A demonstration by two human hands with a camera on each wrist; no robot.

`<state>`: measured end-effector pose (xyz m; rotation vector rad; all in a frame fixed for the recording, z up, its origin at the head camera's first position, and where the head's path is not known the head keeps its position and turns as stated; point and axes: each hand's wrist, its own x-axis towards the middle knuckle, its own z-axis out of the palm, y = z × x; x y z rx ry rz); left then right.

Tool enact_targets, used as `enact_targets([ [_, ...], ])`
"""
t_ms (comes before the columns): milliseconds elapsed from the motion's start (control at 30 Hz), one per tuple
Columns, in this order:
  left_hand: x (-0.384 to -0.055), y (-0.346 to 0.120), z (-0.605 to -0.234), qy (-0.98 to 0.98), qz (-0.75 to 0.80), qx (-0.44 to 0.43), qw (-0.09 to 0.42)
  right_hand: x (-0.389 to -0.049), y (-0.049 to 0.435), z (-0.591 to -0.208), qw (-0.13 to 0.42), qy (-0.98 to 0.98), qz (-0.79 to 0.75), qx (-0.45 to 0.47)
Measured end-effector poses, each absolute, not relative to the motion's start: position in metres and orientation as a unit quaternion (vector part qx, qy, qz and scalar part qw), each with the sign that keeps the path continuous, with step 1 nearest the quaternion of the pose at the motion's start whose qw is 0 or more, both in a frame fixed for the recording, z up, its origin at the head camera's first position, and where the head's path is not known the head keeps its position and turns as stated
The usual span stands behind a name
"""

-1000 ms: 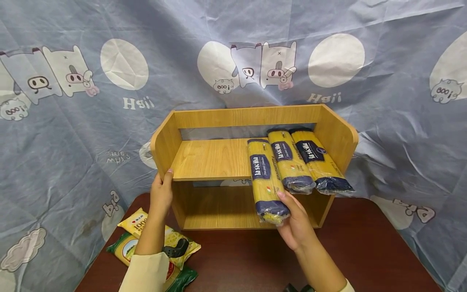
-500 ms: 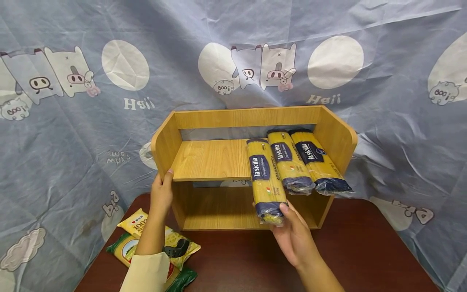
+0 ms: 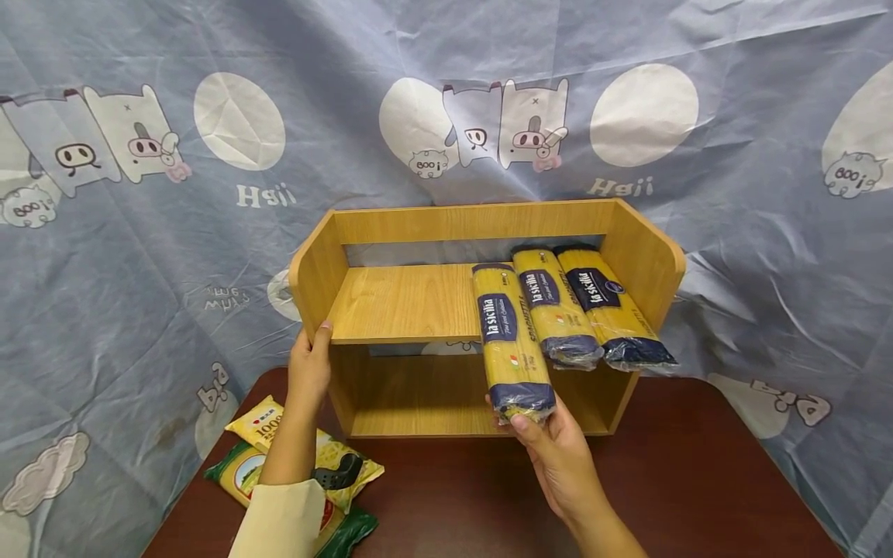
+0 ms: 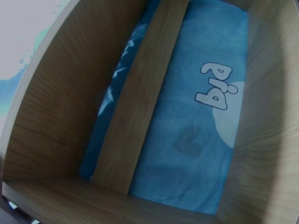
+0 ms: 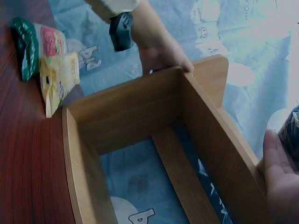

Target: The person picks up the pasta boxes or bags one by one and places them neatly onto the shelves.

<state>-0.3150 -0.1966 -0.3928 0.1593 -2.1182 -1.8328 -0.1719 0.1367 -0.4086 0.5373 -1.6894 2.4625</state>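
Note:
A two-tier wooden shelf (image 3: pixel 401 302) stands on the table, and my left hand (image 3: pixel 309 368) grips its left side panel at the upper board. Three yellow packs lie on the upper board, their near ends jutting past the front edge. My right hand (image 3: pixel 558 461) holds the near end of the leftmost spaghetti pack (image 3: pixel 512 341), thumb on the end and fingertips showing at its left underside. Right of it lie a second spaghetti pack (image 3: pixel 558 310) and a third spaghetti pack (image 3: pixel 614 306) by the right panel. In the right wrist view, only the dark pack end (image 5: pixel 292 135) shows beside the right hand.
Left of the shelf, a yellow food bag (image 3: pixel 349 465) overlaps a green and yellow bag (image 3: pixel 240 469) on the dark red table (image 3: pixel 446 496). A blue patterned cloth (image 3: pixel 446 46) hangs behind. The lower compartment (image 3: pixel 418 395) opens toward the front.
My right hand has shifted from the pack's right edge to its near end, the thumb now lower and further left. The pack has barely moved. The left hand stays in place.

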Motion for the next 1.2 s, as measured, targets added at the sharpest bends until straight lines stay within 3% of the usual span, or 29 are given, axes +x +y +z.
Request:
enact_targets([
  [433, -0.315, -0.197, -0.391, -0.741, -0.648, 0.054, 0.166, -0.193, 0.124, -0.406, 0.149, -0.594, 0.788, 0.060],
  [767, -0.317, -0.194, -0.390, -0.735, -0.655, 0.056, 0.165, -0.213, 0.123, -0.407, 0.152, -0.592, 0.786, 0.093],
  [1200, -0.314, -0.195, -0.391, -0.740, -0.652, 0.057, 0.155, -0.234, 0.116, -0.409, 0.163, -0.624, 0.761, 0.062],
])
